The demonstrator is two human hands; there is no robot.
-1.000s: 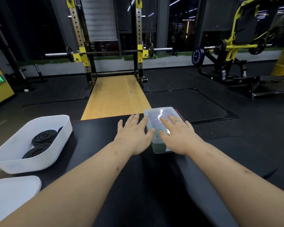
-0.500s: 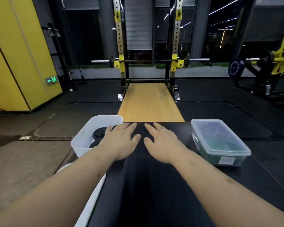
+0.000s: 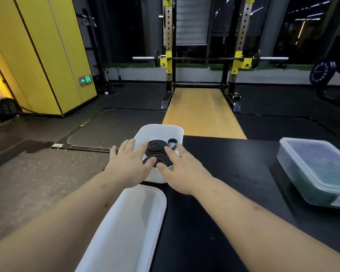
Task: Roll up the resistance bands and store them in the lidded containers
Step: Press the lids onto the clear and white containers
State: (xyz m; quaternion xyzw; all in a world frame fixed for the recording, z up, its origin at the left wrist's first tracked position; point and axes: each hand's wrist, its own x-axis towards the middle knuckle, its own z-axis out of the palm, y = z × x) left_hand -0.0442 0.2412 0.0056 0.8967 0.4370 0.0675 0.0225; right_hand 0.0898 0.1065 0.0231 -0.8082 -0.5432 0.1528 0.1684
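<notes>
An open white container [image 3: 161,130] stands at the left end of the black table [image 3: 234,173]. Rolled black resistance bands [image 3: 156,149] lie inside it. My left hand [image 3: 129,166] is spread flat over the container's left rim, fingers straight. My right hand [image 3: 182,170] is spread over its right rim, fingertips near the rolls. Neither hand holds anything. The white lid [image 3: 126,230] lies loose in front of the container, near me. A clear container [image 3: 318,173] with its lid on and green bands inside sits at the right.
The table's left edge runs just beside the white container and lid, with grey floor below. A yellow squat rack [image 3: 204,59] with a barbell and a wooden platform stand beyond the table. A yellow wall is at the far left.
Both hands have left the closed clear container at the right and moved left across the table to the open white container. The view has swung left with them.
</notes>
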